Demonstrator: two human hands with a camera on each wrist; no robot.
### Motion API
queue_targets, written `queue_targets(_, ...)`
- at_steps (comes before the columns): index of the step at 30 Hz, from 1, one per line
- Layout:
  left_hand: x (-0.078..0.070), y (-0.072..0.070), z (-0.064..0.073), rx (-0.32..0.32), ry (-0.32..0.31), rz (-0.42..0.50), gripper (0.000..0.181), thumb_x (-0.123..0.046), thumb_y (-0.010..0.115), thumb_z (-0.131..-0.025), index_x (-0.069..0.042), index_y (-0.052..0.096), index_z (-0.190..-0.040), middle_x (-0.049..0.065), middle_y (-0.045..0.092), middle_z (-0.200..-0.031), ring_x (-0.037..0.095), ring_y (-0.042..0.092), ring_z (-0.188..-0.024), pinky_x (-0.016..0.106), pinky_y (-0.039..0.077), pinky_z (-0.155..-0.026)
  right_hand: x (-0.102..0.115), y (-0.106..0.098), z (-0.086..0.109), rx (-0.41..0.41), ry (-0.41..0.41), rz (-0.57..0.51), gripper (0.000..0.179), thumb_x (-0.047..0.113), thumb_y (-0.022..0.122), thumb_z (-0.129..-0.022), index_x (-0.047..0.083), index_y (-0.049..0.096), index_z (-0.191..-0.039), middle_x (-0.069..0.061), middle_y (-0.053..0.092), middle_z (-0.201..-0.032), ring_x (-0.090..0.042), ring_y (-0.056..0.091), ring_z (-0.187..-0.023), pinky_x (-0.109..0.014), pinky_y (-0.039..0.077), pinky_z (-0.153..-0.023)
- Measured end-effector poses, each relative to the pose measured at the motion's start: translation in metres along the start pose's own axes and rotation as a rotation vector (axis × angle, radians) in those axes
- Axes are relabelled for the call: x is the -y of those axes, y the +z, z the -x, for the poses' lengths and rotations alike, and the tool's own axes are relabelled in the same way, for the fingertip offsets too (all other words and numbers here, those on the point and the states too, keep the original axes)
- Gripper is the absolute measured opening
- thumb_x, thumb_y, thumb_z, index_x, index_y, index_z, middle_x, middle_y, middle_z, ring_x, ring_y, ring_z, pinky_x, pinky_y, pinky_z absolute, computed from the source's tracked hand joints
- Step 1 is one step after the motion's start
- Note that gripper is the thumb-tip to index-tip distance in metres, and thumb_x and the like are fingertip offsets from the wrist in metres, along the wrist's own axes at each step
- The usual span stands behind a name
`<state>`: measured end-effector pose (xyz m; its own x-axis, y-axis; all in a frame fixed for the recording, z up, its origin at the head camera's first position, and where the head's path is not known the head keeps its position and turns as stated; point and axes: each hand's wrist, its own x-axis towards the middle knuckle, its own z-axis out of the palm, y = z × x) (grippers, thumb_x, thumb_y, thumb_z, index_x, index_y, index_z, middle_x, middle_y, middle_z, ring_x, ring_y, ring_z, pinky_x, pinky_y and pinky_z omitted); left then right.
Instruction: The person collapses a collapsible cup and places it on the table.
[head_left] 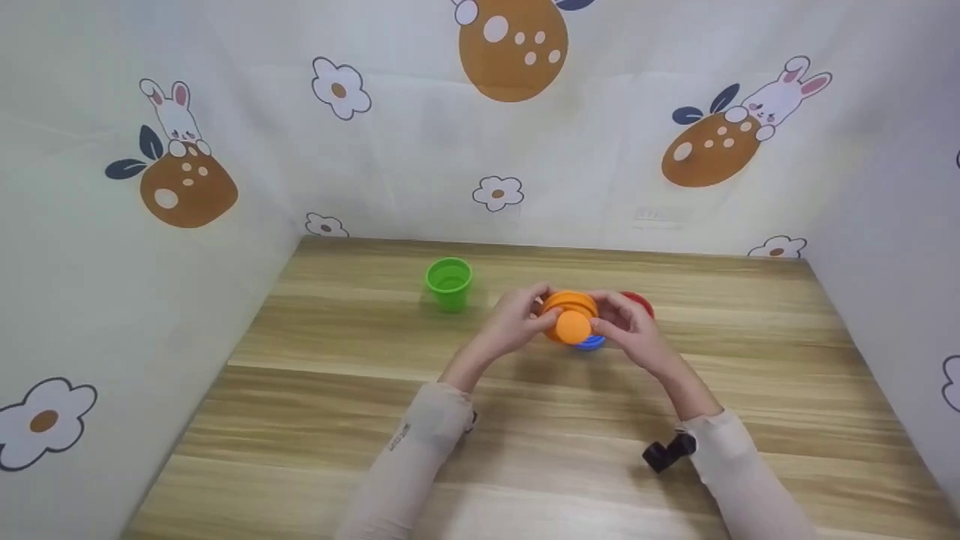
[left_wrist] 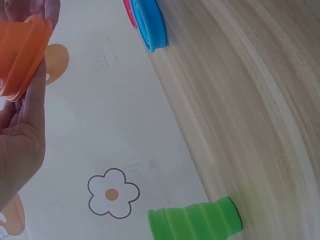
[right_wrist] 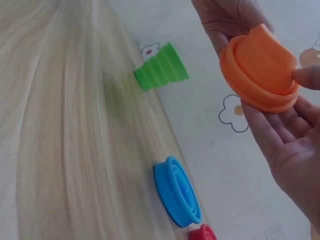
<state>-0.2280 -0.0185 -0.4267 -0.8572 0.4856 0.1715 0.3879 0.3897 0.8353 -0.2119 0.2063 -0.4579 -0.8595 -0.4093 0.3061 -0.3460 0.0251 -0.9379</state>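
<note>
Both hands hold an orange collapsible cup (head_left: pixel 574 328) above the table, its round base toward the head camera and its body partly folded into rings. My left hand (head_left: pixel 517 319) grips its left side, the thumb near the base. On the opposite side my right hand (head_left: pixel 637 334) has its thumb by the base and its fingers around the rim. Below and behind the cup lies a flattened blue collapsible cup (right_wrist: pixel 178 192), mostly covered in the head view. A red one (head_left: pixel 639 304) shows partly behind the right hand. To the left, a green cup (head_left: pixel 450 281) stands upright, fully extended.
The wood-grain table (head_left: pixel 337 420) meets a white patterned cloth wall (head_left: pixel 420 150) at the back and sides. A black device (head_left: pixel 670 451) sits at the right wrist, by the sleeve cuff.
</note>
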Motion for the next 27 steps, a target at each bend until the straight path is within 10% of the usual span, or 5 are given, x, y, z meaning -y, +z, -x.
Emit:
queue_targets(13, 0.003, -0.005, 0.005, 0.118, -0.012, 0.262, 0.039, 0.002, 0.055, -0.087, 0.003, 0.053, -0.125, 0.017, 0.059, -0.120, 0.015, 0.059, -0.104, 0.022, 0.052, -0.088, 0.004, 0.013, -0.006, -0.200, -0.071, 0.149, 0.026, -0.008, 0.060, -0.093, -0.013, 0.060, -0.118, -0.012, 0.070, -0.108, -0.004, 0.068, -0.094, -0.016, 0.058, -0.081)
queue_targets(27, 0.000, -0.003, 0.003, -0.016, -0.011, 0.200, 0.030, 0.004, 0.056, -0.090, 0.002, 0.056, -0.120, 0.019, 0.061, -0.118, 0.021, 0.063, -0.100, 0.025, 0.058, -0.083, 0.002, 0.011, -0.001, -0.007, -0.128, -0.083, 0.047, -0.010, 0.057, -0.094, -0.017, 0.037, -0.135, 0.006, 0.059, -0.124, -0.007, 0.065, -0.107, -0.019, 0.056, -0.092)
